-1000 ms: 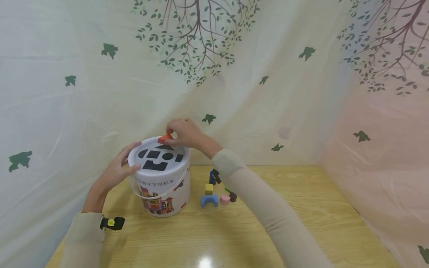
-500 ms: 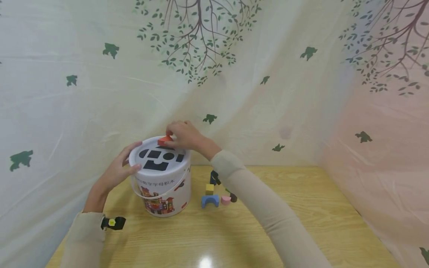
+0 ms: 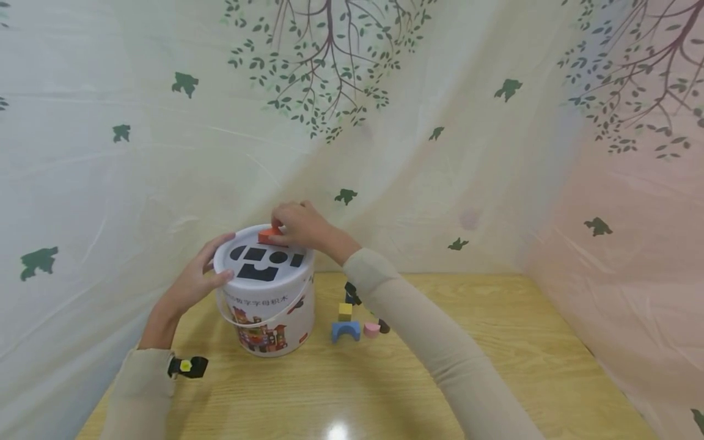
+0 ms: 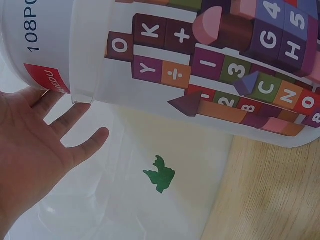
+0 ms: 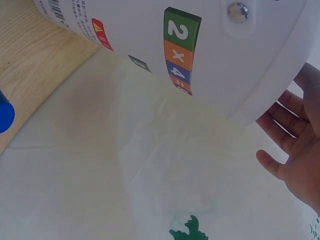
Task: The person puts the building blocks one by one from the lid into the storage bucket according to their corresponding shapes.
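A white toy-block bucket point(image 3: 275, 333) with a lid point(image 3: 220, 263) full of shaped cut-outs stands on the table at left. My left hand point(image 3: 194, 278) rests on the lid's left rim, thumb at the front and fingers farther back. In the left wrist view, that hand point(image 4: 45, 145) shows spread, fairly straight fingers beside the lid edge. My right hand point(image 3: 301, 226) pinches a red triangular block point(image 3: 266, 236) at the lid's far side, over the triangular cut-out, which it covers. The right wrist view shows the right hand point(image 5: 300, 135) at the lid's edge, the block hidden.
Right of the bucket lie a yellow cube point(image 3: 344, 312), a blue arch block point(image 3: 345, 332), a pink half-round block point(image 3: 371, 330) and a dark block point(image 3: 384, 326) partly behind the right sleeve. A blue rounded block point(image 5: 5, 117) shows in the right wrist view. A printed curtain point(image 3: 407, 201) hangs behind.
My right hand and the red triangular block have moved slightly down and toward me, from behind the triangular cut-out to over it. The left hand keeps its place on the rim.
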Demonstrator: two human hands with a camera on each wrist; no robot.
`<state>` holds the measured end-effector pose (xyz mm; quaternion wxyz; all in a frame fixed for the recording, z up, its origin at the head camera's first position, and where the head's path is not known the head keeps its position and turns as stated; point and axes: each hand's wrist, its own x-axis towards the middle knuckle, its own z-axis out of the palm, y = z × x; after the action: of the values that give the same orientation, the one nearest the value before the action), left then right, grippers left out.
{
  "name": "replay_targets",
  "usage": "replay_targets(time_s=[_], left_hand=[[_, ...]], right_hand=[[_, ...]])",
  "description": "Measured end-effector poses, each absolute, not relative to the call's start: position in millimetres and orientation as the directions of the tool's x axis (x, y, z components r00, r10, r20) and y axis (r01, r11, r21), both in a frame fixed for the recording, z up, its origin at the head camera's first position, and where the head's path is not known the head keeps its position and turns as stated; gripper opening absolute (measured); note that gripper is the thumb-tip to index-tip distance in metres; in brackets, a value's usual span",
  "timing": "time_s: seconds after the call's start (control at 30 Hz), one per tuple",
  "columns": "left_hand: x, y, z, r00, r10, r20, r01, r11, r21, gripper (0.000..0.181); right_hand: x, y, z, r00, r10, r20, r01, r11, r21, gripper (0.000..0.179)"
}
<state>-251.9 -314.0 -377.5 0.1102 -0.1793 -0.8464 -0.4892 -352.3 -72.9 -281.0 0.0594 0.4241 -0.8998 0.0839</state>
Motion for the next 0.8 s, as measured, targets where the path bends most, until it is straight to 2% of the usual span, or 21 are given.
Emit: replay_targets(time_s=[0.43, 0.8], left_hand=[[-252, -314, -379, -0.919, 0.200, 0.340, 0.395, 0.453, 0.800, 0.079], [-251, -313, -380, -0.908, 0.198, 0.370, 0.419, 0.448, 0.790, 0.076]], right_hand=[[-353, -70, -289, -0.630, -0.759, 0.164, -0.775, 0.629, -0.065, 0.028], [-355, -68, -294, -0.602, -0.746, 0.286, -0.782, 0.623, -0.021, 0.047]])
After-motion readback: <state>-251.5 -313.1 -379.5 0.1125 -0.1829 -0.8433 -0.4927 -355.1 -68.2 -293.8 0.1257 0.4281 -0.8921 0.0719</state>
